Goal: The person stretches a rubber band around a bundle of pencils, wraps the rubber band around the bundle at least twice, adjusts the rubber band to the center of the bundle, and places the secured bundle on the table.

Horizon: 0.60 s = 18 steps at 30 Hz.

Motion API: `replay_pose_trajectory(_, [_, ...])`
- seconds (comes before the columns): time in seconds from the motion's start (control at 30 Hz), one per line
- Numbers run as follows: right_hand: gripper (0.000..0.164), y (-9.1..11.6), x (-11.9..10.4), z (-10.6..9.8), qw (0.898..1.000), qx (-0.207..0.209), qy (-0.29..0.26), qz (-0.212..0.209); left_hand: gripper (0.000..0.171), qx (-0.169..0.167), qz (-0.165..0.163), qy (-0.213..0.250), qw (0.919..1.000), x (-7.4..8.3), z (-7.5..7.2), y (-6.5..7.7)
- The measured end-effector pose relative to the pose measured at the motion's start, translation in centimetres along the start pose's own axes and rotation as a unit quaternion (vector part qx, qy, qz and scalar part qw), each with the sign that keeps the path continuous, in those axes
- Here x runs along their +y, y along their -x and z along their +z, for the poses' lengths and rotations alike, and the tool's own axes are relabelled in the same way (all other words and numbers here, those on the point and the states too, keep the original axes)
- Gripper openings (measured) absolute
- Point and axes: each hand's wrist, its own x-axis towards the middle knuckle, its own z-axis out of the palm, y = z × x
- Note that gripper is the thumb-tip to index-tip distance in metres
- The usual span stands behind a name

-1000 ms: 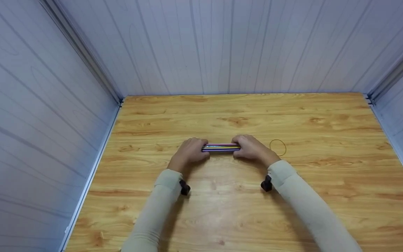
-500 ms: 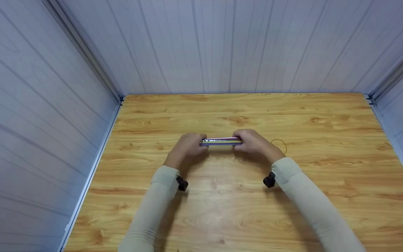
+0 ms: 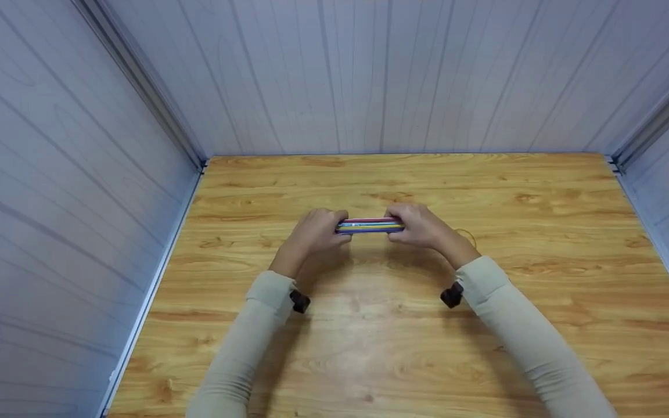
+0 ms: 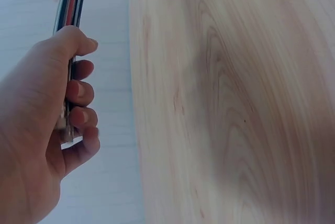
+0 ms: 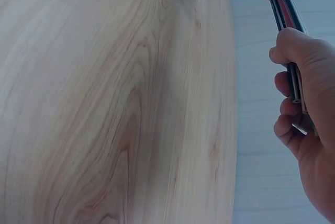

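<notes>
A bundle of several pencils (image 3: 369, 226) in pink, yellow, blue and other colours lies level between my two hands, side to side. My left hand (image 3: 316, 231) grips its left end, thumb on the near side and fingers curled round. Around the right end my right hand (image 3: 418, 225) holds in the same way. In the left wrist view the pencils (image 4: 70, 4) run up out of the left hand (image 4: 39, 88); their shiny ends show among the fingers. The right wrist view shows pencil ends inside the right hand (image 5: 309, 72). Palms hide part of the bundle.
A thin yellow rubber band (image 3: 467, 234) lies on the wood-grain table (image 3: 363, 325), partly covered by the right forearm. Pale panelled walls (image 3: 358, 75) stand behind and at both sides. Black wrist cameras (image 3: 299, 301) sit at the sleeve cuffs. Shadows fall on the table below the hands.
Both hands have moved away from me, toward the back wall, with the pencils between them. The right forearm now covers more of the rubber band. The grips look the same.
</notes>
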Motion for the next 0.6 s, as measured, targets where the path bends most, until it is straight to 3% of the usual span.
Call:
replay_pose_trajectory(0.3, [0.013,-0.05,-0.30,-0.12,1.000,0.008,-0.007,-0.014,0.022,-0.009,0.013,0.010,0.9998,0.32,-0.11,-0.23])
replay_pose_trajectory(0.6, [0.014,0.28,-0.50,-0.65,1.000,0.006,-0.008,-0.017,0.043,0.010,0.050,0.013,0.9986,0.46,-0.41,0.04])
